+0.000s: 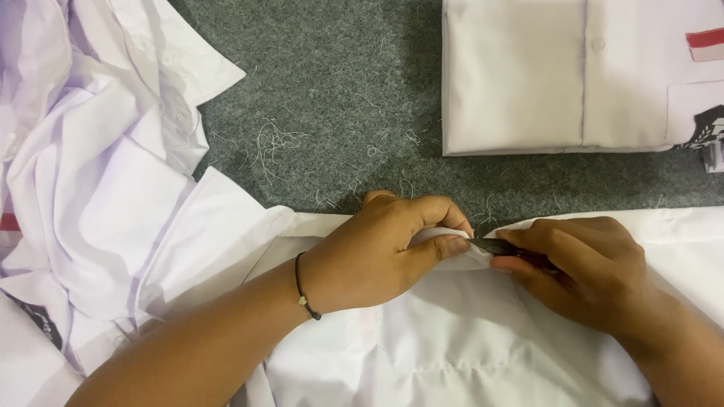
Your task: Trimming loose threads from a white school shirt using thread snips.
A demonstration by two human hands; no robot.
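Note:
A white shirt (452,347) lies spread across the near part of a grey felt surface (339,98). My left hand (377,252) pinches a raised fold of the shirt's fabric between thumb and fingers; a thin black cord bracelet sits on that wrist. My right hand (581,267) is closed on a small dark cutting tool (498,246), whose tip touches the pinched fold right beside my left thumb. Most of the tool is hidden inside my fingers.
A loose heap of crumpled white shirts (90,173) fills the left side. A neatly folded white shirt (573,75) with a red-and-white patch lies at the top right. Several loose thread scraps (275,143) litter the felt between them.

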